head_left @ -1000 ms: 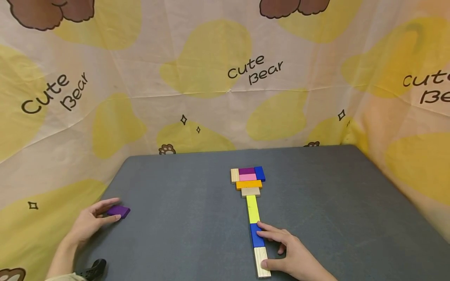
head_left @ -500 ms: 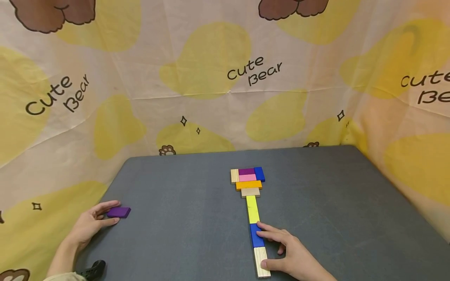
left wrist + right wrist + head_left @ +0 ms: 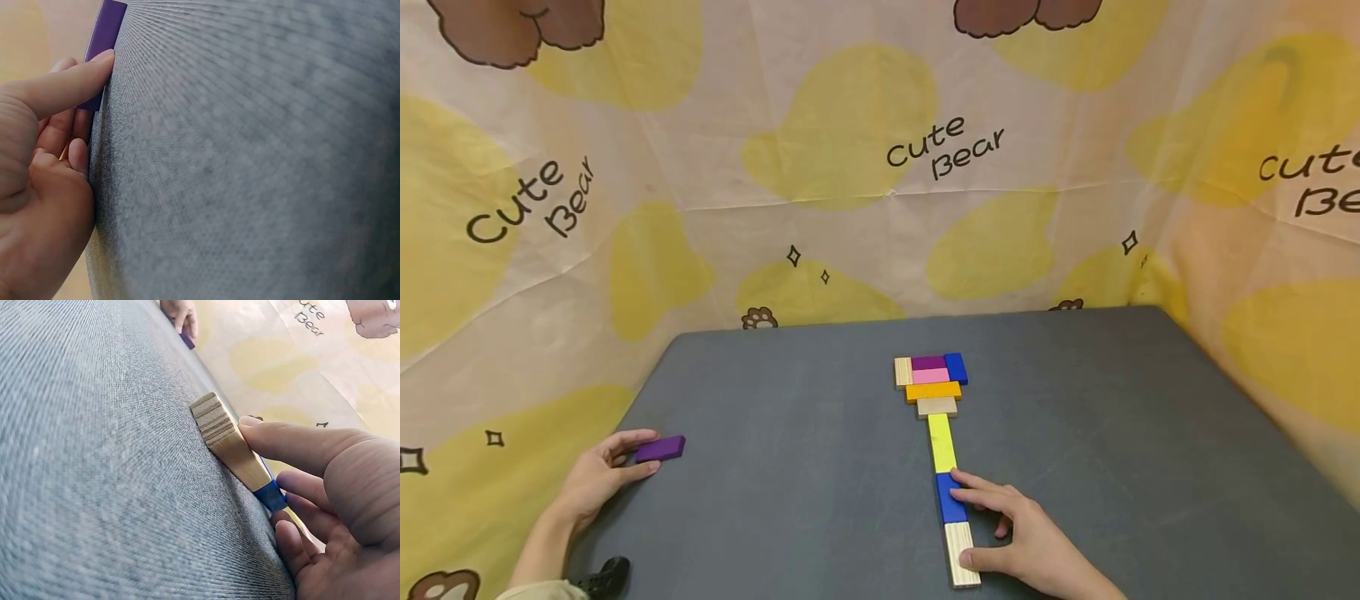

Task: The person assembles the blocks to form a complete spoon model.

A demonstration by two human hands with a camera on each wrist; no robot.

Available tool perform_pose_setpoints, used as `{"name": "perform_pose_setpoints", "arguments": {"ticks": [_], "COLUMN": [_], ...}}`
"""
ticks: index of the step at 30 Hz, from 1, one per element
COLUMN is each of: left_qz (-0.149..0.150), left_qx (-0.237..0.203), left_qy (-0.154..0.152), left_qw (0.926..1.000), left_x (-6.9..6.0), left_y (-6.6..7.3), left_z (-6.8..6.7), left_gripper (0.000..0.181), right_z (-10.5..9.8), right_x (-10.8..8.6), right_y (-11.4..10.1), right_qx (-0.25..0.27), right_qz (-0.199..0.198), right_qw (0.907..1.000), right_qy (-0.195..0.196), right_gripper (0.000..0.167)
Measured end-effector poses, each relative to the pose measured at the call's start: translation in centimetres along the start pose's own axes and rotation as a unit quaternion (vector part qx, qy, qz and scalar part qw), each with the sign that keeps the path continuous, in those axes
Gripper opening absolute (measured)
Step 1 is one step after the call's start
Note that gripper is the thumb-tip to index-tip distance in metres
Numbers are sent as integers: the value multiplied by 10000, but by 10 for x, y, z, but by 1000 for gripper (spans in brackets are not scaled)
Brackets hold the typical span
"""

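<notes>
At the table's left, my left hand (image 3: 598, 475) pinches a purple block (image 3: 660, 448) between thumb and fingers. In the left wrist view the thumb lies across the purple block (image 3: 107, 28), low at the table surface. My right hand (image 3: 1033, 533) rests beside a line of blocks. Its thumb touches the near plain wooden block (image 3: 961, 550), and its fingertips touch the right side of the blue block (image 3: 951, 497). The right wrist view shows the thumb on the striped-grain wooden block (image 3: 234, 447). Beyond the blue block lies a yellow-green block (image 3: 942, 443) in the same line.
Farther up the line lie a beige block (image 3: 937, 407) and an orange block (image 3: 933, 392). Above them sit pink (image 3: 931, 376), dark purple (image 3: 928, 362), pale wooden (image 3: 903, 372) and second blue (image 3: 956, 368) blocks. A printed cloth (image 3: 842, 125) stands behind the grey table (image 3: 775, 500).
The purple block has turned in my left hand, so its right end now points slightly away, and it has shifted a little right. My right hand stays at the line of blocks.
</notes>
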State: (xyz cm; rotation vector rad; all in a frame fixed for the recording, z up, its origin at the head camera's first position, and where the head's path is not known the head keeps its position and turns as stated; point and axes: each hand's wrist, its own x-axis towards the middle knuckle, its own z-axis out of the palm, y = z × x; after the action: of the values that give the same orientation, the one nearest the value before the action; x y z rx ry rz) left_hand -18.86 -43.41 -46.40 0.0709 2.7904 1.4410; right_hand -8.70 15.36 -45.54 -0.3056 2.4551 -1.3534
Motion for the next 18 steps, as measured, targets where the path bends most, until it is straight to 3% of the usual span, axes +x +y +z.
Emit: {"name": "perform_pose_setpoints", "arguments": {"ticks": [7, 18], "left_qz": [-25, 41], "left_qx": [133, 156], "left_qy": [-35, 87], "left_qw": [9999, 9998], "left_x": [-3, 0], "left_y": [0, -1], "left_z": [-1, 0], "left_gripper": [56, 52], "right_z": [0, 0], "right_x": [1, 2], "right_y": [-1, -1], "right_qx": [105, 106], "right_qz": [176, 116], "right_qw": [9997, 9998], "right_qy": [-119, -81], "right_gripper": [66, 66]}}
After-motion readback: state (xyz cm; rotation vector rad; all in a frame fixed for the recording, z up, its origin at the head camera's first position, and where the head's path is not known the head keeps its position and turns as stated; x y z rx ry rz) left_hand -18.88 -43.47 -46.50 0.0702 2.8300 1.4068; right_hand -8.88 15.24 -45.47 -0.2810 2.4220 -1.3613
